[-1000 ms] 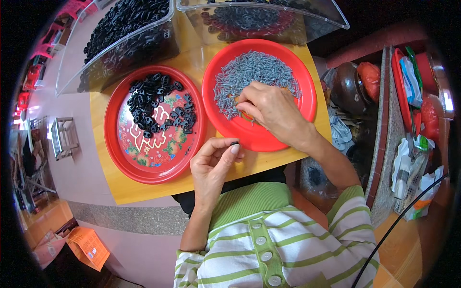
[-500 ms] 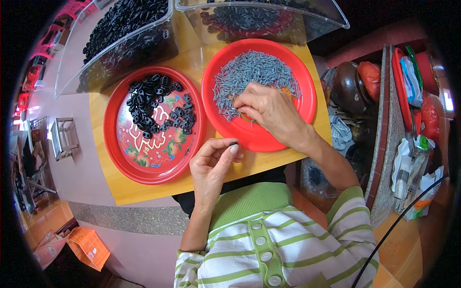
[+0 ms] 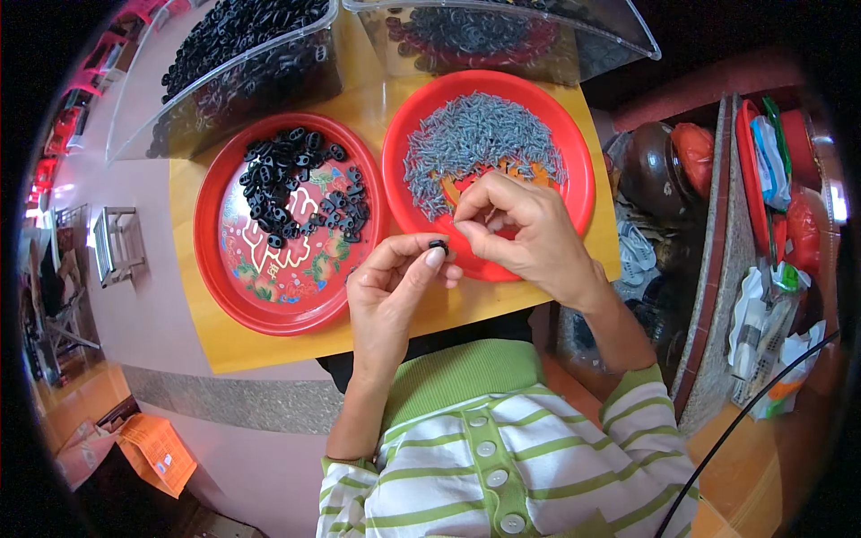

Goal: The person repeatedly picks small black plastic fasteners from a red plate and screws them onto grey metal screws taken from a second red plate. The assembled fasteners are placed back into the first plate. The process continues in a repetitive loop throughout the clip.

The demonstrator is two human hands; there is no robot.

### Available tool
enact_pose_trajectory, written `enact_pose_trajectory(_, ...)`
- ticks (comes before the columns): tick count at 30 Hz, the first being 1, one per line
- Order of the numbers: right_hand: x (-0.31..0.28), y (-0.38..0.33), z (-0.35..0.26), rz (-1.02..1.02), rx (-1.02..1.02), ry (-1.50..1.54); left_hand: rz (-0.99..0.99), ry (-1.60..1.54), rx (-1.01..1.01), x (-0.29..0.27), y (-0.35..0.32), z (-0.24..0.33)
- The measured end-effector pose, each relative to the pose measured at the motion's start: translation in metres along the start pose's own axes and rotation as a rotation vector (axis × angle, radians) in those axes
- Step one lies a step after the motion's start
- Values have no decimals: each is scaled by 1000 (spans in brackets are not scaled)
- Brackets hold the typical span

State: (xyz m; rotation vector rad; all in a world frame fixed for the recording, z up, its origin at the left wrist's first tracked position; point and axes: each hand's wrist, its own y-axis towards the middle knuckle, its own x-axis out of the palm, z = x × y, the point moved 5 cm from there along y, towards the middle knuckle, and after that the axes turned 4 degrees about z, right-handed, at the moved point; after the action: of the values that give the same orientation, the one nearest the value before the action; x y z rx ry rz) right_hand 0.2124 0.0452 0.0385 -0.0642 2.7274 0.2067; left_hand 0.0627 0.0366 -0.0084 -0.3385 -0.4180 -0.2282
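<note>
Between the thumb and forefinger of my left hand (image 3: 387, 291) is a small black plastic piece (image 3: 438, 244), held just off the near edge of the right-hand plate. My right hand (image 3: 536, 240) is closed in a pinch close beside it, above that plate's near side. Whatever its fingertips hold is too small or hidden to make out. Grey screws (image 3: 480, 130) are heaped in the red plate (image 3: 581, 202), whose printed orange bottom shows below them. Similar black pieces (image 3: 276, 184) lie piled in a red patterned tray (image 3: 208, 269) on the left.
Two clear plastic bins stand at the far side of the yellow table (image 3: 235, 351): the left bin (image 3: 242, 103) holds many black pieces, the right bin (image 3: 574, 40) dark parts. On the right are a brown jar (image 3: 647, 166), bags and a ledge. A black cable (image 3: 752, 401) runs at lower right.
My right hand has pulled back from the screws toward my left hand, its fingertips still pinched. My left hand has risen slightly, keeping hold of the black piece.
</note>
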Motion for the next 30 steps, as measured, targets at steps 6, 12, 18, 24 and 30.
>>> enact_pose_trajectory(6, -2, -5, -10, -6, -32, 2, -16, 63, 48, 6, 6, 3)
enact_pose_trajectory(12, -2, -7, -8, 8, 44, 99, 18, 121, 121, 8, 4, 5)
enact_pose_trajectory(18, 1, -12, 2, 115, -18, 184, -6, -117, 8, 7, 9, 3)
enact_pose_trajectory(24, 2, -12, 5, 207, -19, 270, 6, -245, -50, 10, 9, 2)
enact_pose_trajectory(30, 2, -14, 2, 187, -40, 141, 3, -230, -57, 5, 11, -2)
